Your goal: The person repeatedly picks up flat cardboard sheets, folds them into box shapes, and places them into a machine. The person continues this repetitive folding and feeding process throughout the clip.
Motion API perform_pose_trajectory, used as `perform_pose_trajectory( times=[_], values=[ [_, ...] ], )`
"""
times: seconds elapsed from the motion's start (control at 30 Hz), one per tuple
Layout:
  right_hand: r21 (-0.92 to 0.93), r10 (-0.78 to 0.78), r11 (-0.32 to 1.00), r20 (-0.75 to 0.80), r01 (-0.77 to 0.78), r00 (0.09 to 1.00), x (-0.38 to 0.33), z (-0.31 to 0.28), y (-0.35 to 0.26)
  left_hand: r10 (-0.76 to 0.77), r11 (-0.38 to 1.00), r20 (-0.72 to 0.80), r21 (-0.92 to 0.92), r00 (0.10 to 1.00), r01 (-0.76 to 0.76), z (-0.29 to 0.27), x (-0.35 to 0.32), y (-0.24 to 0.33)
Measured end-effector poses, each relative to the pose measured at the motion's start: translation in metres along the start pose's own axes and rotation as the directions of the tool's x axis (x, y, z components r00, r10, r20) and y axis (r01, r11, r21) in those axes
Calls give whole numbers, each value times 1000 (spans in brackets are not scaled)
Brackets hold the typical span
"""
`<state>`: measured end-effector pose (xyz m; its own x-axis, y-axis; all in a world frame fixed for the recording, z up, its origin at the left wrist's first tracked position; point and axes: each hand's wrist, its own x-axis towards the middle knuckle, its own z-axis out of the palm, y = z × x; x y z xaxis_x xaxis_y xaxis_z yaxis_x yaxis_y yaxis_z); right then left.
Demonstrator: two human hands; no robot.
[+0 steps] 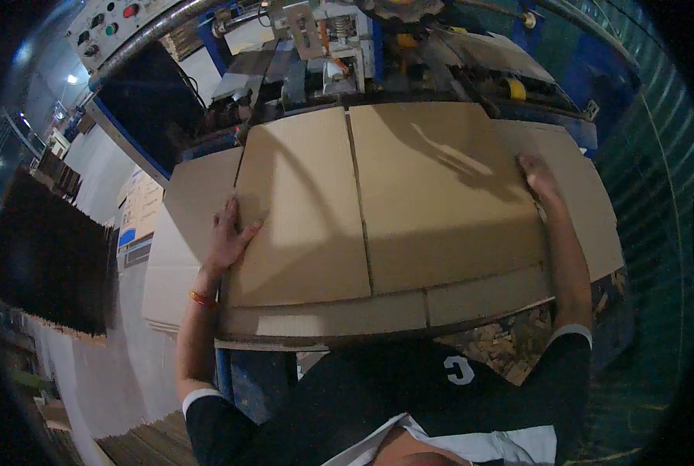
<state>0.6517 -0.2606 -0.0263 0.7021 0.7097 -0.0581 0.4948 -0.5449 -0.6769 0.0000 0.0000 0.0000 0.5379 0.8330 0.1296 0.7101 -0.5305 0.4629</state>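
A flat brown cardboard sheet (432,202), with slots and crease lines, lies in front of me on other flat sheets. Its far edge reaches the machine. My left hand (230,235) rests at the sheet's left edge, thumb out over the top and fingers stretched forward. At the opposite edge, my right hand (541,180) has its fingers curled in against the side of the sheet. The undersides of those fingers are hidden. More cardboard (195,233) shows beyond the left hand, and another sheet (587,194) extends past the right forearm.
A blue-framed machine (327,70) with rollers stands along the far side. Its control panel (114,31) has coloured buttons. To the left is a tall dark stack of cardboard (52,248) on the floor. Cardboard scraps (494,342) lie below right, near a green corrugated wall (657,233).
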Motion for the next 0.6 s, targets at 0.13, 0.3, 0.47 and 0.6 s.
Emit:
perform_pose_trajectory(
  times=[0.13, 0.3, 0.47, 0.6],
  values=[
    [-367, -147, 925, -112, 97, 983, -4, 8, -17, 44, 997, -16, 71, 999, -43, 2, 6, 2],
    [-311, -250, 931, -171, 189, 953, -19, 7, -22, 42, 998, 16, -42, 999, -41, 14, 4, 4],
    [-382, -244, 896, -3, 225, 970, -52, -3, -52, -25, 987, 73, -155, 997, 36, 9, 17, 6],
    [-216, -486, 843, 89, 493, 869, -145, -3, -60, 116, 972, -40, 212, 992, -105, -13, -32, 50]
  ],
)
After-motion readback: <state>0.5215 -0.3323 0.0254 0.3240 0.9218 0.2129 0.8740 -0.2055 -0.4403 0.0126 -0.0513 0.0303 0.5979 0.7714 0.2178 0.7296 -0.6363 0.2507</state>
